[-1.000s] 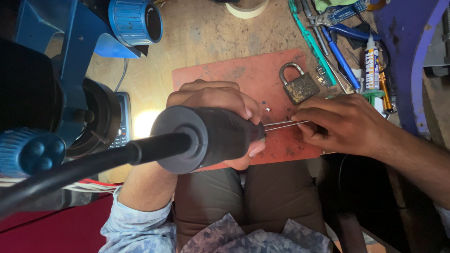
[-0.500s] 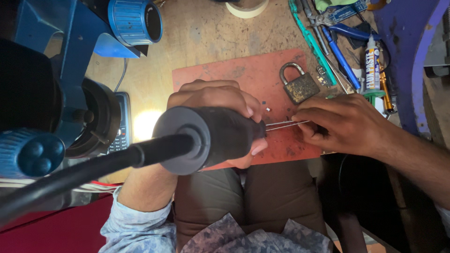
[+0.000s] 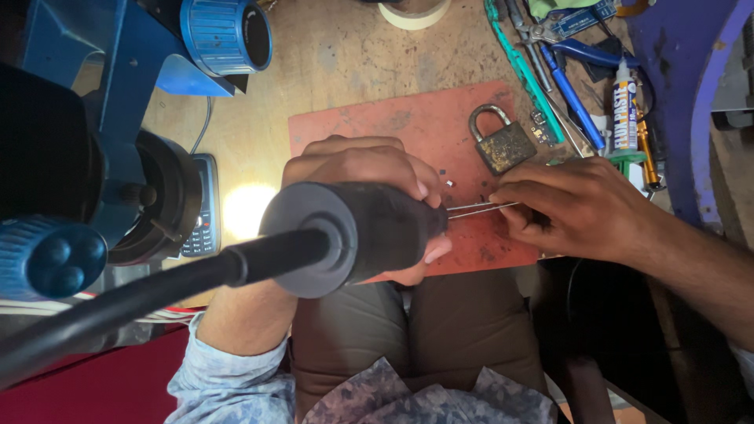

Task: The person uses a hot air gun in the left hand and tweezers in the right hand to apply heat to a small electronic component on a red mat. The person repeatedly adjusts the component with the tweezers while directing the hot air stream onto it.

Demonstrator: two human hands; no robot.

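My left hand [image 3: 369, 169] is wrapped around a thick black tool handle [image 3: 369, 235] with a black hose running off to the lower left. Its thin metal tip [image 3: 479, 207] pokes out to the right over a red mat [image 3: 408, 118]. My right hand [image 3: 577, 206] pinches slim metal tweezers at that tip, close to several tiny parts on the mat. An old brass padlock [image 3: 501, 143] lies on the mat just above my right hand, touched by neither hand.
A blue microscope stand [image 3: 94, 86] with a blue knob [image 3: 51, 259] fills the left. A small keypad phone [image 3: 200, 212] lies beside a bright light spot. Blue-handled pliers [image 3: 577, 78], a green tool, a white tube [image 3: 624, 102] and a tape roll [image 3: 412, 12] crowd the top right.
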